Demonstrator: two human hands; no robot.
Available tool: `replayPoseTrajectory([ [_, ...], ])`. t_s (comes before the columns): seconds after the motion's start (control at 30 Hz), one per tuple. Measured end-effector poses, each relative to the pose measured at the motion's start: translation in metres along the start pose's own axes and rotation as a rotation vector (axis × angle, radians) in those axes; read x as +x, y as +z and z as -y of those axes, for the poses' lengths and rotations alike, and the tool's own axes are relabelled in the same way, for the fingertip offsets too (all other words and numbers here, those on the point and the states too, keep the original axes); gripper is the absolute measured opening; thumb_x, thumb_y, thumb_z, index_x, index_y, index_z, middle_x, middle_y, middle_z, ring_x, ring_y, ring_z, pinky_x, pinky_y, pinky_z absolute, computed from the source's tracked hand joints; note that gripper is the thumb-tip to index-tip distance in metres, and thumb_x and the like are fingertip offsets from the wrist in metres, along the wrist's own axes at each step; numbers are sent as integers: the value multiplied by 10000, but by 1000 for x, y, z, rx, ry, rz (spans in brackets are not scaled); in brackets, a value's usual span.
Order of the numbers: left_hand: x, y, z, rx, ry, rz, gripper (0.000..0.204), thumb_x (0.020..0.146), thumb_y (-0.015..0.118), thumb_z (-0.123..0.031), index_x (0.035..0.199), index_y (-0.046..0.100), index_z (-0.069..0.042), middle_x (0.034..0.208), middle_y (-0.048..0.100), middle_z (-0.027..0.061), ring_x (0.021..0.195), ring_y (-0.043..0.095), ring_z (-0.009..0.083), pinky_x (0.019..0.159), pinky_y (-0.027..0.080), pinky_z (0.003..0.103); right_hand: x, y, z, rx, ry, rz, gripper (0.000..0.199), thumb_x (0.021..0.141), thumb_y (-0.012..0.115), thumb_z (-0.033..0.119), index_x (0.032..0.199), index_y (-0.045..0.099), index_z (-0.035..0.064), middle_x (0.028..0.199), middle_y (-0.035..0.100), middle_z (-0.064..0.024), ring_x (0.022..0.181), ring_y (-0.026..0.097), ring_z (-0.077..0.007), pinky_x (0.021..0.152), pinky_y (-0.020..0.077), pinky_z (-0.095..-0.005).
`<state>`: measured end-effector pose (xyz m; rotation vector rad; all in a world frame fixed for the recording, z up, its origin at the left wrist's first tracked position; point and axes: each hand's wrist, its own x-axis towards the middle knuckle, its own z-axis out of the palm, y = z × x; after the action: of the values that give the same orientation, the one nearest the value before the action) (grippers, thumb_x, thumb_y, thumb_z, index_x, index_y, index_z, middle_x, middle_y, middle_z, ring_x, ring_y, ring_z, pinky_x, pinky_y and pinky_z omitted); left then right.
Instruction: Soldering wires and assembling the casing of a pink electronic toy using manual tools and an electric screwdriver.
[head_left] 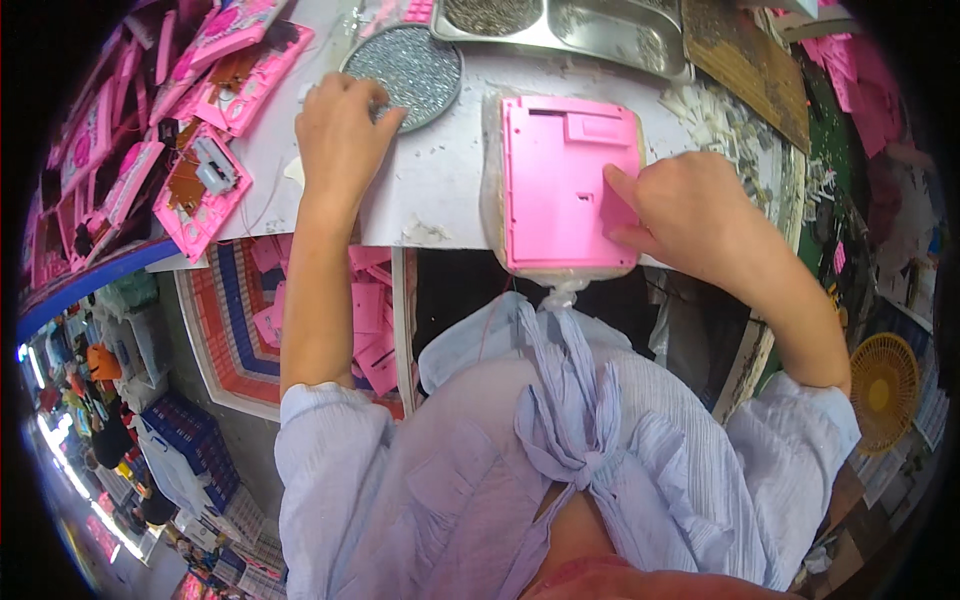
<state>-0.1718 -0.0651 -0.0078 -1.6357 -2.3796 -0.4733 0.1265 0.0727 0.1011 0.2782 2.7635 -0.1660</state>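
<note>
A pink plastic casing (555, 205) lies flat on a padded, plastic-wrapped block (492, 165) at the table's near edge. My right hand (690, 210) grips the casing's right side, with two fingertips pressed on its face and the other fingers curled. A round dish of small silvery screws (415, 70) stands farther off to the left. Over its left rim is my left hand (345, 125), thumb and forefinger apart; its other fingertips are partly hidden. Whether a small screw is among them cannot be seen.
Wired pink casings (205, 190) are piled at the left. A metal tray (610, 35) with small parts stands at the back, beside a brown board (750, 70). White plastic bits (705, 115) lie at the right. Below the table, a checked bag (235, 330) holds pink parts.
</note>
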Motion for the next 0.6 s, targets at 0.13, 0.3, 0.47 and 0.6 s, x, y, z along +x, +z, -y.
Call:
replayPoseTrajectory([
  [0.13,4,3,8,-195,-90,145,129,841,752,-222,862,760,-95,897,694,73,926,649,290,847,468,468,84,-18,-13,64,-188,-268,161,791,719,222,739,739,71,691,699,-133,689,707,-337,647,574,-444],
  [0.3,5,15,9,-391,-173,63,121,854,740,-217,848,752,-96,869,697,60,889,657,267,796,449,446,216,23,-6,-106,-286,-688,138,809,742,222,871,764,101,865,680,-36,1046,609,-264,944,488,-463],
  [0.47,0,21,16,-375,-184,10,136,871,729,-225,853,734,-90,842,693,53,850,657,258,774,432,432,240,9,1,-143,-234,-486,185,812,747,289,897,787,130,938,715,-21,1073,615,-252,990,466,-469],
  [0.6,3,10,-2,-370,-59,19,136,888,710,-180,863,706,-46,826,677,101,815,652,305,745,454,454,248,15,-4,-173,-234,-563,176,818,750,294,862,786,127,933,725,-17,1056,623,-245,963,477,-460],
])
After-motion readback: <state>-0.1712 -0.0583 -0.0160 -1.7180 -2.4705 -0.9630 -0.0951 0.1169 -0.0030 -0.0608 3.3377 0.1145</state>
